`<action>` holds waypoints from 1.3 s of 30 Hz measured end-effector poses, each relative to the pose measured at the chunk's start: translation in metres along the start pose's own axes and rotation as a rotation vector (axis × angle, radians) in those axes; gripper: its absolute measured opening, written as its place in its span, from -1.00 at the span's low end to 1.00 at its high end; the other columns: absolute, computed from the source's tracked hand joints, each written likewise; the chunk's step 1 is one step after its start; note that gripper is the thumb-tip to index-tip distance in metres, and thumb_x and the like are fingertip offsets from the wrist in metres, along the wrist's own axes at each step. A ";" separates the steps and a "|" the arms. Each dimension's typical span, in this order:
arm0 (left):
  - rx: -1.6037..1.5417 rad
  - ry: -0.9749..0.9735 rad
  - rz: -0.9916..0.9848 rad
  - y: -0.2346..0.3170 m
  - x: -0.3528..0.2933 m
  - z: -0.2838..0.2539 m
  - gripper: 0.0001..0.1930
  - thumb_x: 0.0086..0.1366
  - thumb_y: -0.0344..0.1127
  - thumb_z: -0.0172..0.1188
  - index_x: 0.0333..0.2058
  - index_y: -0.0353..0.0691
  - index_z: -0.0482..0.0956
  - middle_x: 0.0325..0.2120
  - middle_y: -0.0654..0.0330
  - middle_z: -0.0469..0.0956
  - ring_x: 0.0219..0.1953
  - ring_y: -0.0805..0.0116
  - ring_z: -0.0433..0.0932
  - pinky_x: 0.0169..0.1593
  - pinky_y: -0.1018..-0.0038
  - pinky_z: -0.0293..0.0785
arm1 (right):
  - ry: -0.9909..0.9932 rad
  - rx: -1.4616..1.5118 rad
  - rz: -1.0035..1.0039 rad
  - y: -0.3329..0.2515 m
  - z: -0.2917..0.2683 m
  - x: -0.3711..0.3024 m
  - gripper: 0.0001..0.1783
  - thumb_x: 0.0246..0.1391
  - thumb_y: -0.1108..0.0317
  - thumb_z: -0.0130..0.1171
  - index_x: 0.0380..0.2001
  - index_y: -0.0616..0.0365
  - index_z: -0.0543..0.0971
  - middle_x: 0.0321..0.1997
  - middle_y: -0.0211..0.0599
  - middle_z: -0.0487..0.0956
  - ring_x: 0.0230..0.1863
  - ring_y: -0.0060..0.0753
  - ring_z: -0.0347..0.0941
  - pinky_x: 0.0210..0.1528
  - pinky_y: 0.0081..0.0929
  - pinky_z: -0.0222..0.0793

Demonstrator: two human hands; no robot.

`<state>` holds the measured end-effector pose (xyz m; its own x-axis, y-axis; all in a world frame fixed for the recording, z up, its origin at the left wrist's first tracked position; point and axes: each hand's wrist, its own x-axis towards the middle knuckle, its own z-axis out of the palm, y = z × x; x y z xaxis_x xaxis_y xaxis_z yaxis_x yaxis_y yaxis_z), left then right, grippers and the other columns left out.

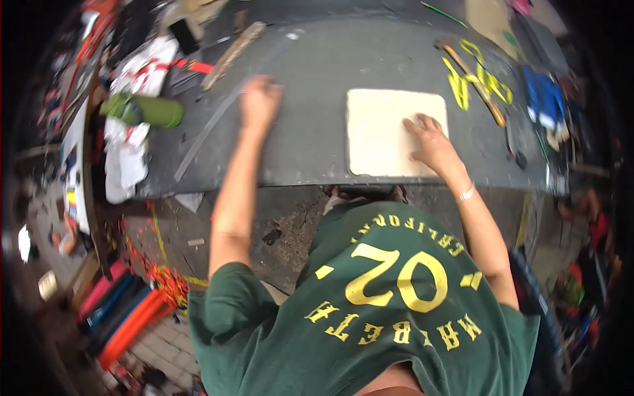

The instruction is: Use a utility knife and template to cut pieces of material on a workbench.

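Observation:
My left hand (259, 102), slightly blurred, hangs over the dark work table with its fingers curled in. A long, thin, translucent strip (208, 131), like a ruler, runs beside and behind it; whether the fingers grip it or anything else is hidden. On the right, a cream square pad (380, 132) with rounded corners lies flat near the table's front edge. My right hand (432, 142) rests on the pad's right side, fingers apart and pressing down on its surface.
Left on the table (310, 119) are a green bottle (155, 111), white plastic bags (125, 158) and a wooden stick (232, 56). Right of the pad lie a hammer (475, 82), yellow straps (490, 80) and blue cloth (545, 96). Coloured rolls (135, 323) stand on the floor, lower left.

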<state>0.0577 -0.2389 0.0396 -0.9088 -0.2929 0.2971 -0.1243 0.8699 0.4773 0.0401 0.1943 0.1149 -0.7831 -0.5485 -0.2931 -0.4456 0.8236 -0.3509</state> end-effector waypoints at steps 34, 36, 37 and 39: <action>-0.277 -0.366 -0.006 0.185 -0.055 -0.007 -0.53 0.21 -0.03 0.41 -0.04 -0.25 0.68 -0.22 0.11 0.55 -0.18 0.22 0.55 -0.03 0.35 0.46 | -0.021 -0.092 -0.025 0.045 0.000 -0.011 0.01 -0.26 0.31 0.56 0.36 -0.15 0.39 0.41 -0.17 0.32 0.37 -0.01 0.27 0.35 -0.26 0.36; -0.221 -0.397 0.019 0.197 -0.067 0.012 -0.51 0.22 -0.01 0.40 -0.01 -0.24 0.66 -0.19 0.11 0.54 -0.14 0.17 0.56 0.00 0.31 0.47 | 0.019 -0.082 -0.057 0.038 0.000 -0.011 -0.09 -0.27 0.30 0.56 0.27 -0.02 0.46 0.28 -0.14 0.42 0.26 -0.02 0.35 0.27 -0.25 0.41; -0.201 -0.396 0.026 0.205 -0.070 0.015 -0.50 0.22 0.00 0.39 0.00 -0.24 0.65 -0.18 0.11 0.54 -0.11 0.14 0.56 0.02 0.29 0.47 | -0.013 -0.072 -0.020 0.032 -0.001 -0.011 -0.14 -0.27 0.29 0.56 0.22 0.04 0.48 0.23 -0.15 0.45 0.24 -0.03 0.35 0.25 -0.25 0.42; -0.172 -0.433 0.015 0.214 -0.069 0.015 -0.47 0.23 0.04 0.37 0.01 -0.25 0.63 -0.16 0.11 0.54 -0.03 0.10 0.54 0.07 0.25 0.45 | 0.028 -0.049 -0.013 0.024 0.004 -0.014 -0.30 -0.23 0.28 0.54 0.06 0.16 0.53 0.04 -0.13 0.59 0.17 -0.02 0.43 0.17 -0.21 0.46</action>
<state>0.0872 -0.0262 0.1087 -0.9971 -0.0563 -0.0504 -0.0754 0.7838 0.6164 0.0419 0.2213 0.1069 -0.7886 -0.5553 -0.2641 -0.4757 0.8231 -0.3101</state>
